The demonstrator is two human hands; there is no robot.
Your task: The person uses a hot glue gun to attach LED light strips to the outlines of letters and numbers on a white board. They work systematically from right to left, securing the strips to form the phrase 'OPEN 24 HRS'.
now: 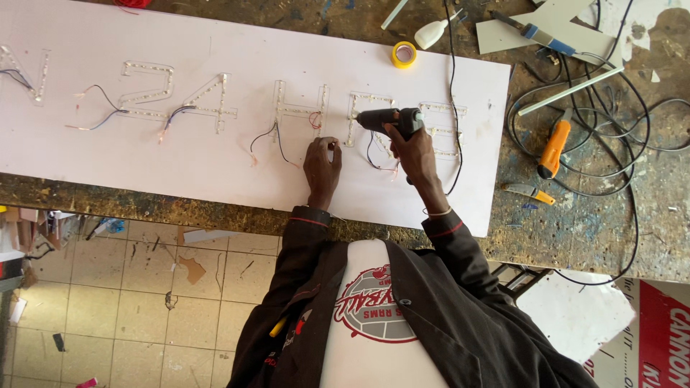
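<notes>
Long pale pink rectangular sign board (pixel 215 165): lying flat on worn, paint-stained wooden tabletop (pixel 589 230), spanning from far left edge of view to right of centre. Carrying rows of small LED strip pieces laid out as letter and numeral outlines (pixel 215 100), with thin black and red wires (pixel 269 136) trailing from them.

Black glue gun (pixel 388 118): held above right part of board, nozzle pointing left toward an LED outline. Clasped in right hand (pixel 415 154), grip closed around gun's handle.

Left hand (pixel 322 165): resting on board just left of glue gun, fingers curled down, fingertips pressing on board surface near an LED strip; holding nothing that can be made out.

Dark jacket sleeves with red cuff trim (pixel 309 219): reaching over near edge of tabletop.

Yellow tape roll (pixel 404 54): on far edge of board, right of centre.

White squeeze bottle (pixel 431 34): lying on tabletop just right of tape roll.

Orange utility knife (pixel 555 149): on tabletop well right of board, among tangled black cables (pixel 618 144).

Smaller grey-and-yellow cutter (pixel 528 192): near of orange knife.

Blue-handled tool (pixel 546 37): far right, lying on grey sheet offcut.

White thin rod (pixel 571 91): lying slantwise right of board.

Tiled floor (pixel 129 309): visible below tabletop at near left, littered with scraps.
</notes>
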